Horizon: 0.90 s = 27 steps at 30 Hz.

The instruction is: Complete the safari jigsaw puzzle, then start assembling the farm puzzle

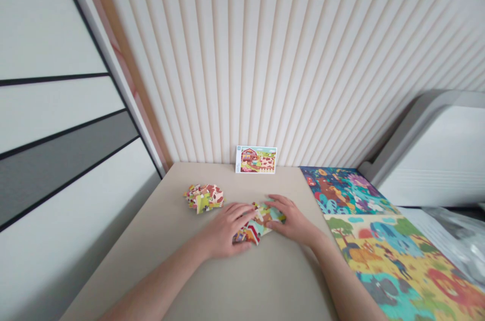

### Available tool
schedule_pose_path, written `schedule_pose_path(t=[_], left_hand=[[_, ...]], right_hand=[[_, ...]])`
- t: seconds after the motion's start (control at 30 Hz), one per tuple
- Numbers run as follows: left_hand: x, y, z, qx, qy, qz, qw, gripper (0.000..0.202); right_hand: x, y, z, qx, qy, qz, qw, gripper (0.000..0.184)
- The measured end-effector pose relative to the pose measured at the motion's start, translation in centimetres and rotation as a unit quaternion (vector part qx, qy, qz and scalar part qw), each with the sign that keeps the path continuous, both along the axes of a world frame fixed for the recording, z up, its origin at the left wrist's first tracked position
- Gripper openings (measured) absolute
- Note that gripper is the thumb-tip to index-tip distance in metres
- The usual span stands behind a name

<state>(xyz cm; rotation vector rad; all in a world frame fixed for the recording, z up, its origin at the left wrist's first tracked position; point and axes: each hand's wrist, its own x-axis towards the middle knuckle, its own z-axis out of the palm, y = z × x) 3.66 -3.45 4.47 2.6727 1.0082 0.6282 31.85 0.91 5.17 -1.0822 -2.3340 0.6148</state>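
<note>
Puzzle pieces (pixel 260 219) lie in a small colourful cluster on a pale table (pixel 280 280), between and partly under your two hands. Your left hand (pixel 229 227) arches over the cluster's left part, thumb by its near edge. Your right hand (pixel 293 220) curves around the right end, thumb and fingers apart. Neither is clenched; you cannot tell from this view whether either one grips a piece or only rests there.

Farther left sits a loose pile (pixel 204 199) of more pieces. At the far edge, a picture card (pixel 256 160) showing a barn and a cow stands before a pleated curtain (pixel 235 58). On the right lie a dark blue picture (pixel 348 192) and, nearer, a yellow animal picture (pixel 397 260).

Pressing unevenly from both sides could buckle or split the cluster. A wide reach with your left hand might scatter the pile. Your right forearm passes close to the yellow picture, so swinging your elbow outward could shift it. A bump could topple the card.
</note>
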Motion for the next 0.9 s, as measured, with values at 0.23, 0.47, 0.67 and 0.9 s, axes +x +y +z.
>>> schedule_pose_path(t=[0.23,0.47,0.67,0.9], left_hand=[[0.0,0.2,-0.6,-0.032,-0.005,0.031,0.999,0.054],[-0.2,-0.6,1.0,-0.039,-0.023,-0.082,0.996,0.044],[-0.2,-0.8,2.8,-0.041,-0.011,-0.073,0.996,0.053],[0.0,-0.4,1.7,-0.044,0.024,-0.07,0.996,0.06]], right_hand=[[-0.4,0.4,0.0,-0.011,0.038,-0.059,0.997,0.045],[-0.3,0.4,0.0,-0.06,0.093,-0.079,0.991,0.038],[-0.1,0.7,-0.8,-0.034,0.083,-0.084,0.992,0.041],[0.6,0.7,-1.4,-0.012,-0.046,-0.053,0.997,0.052]])
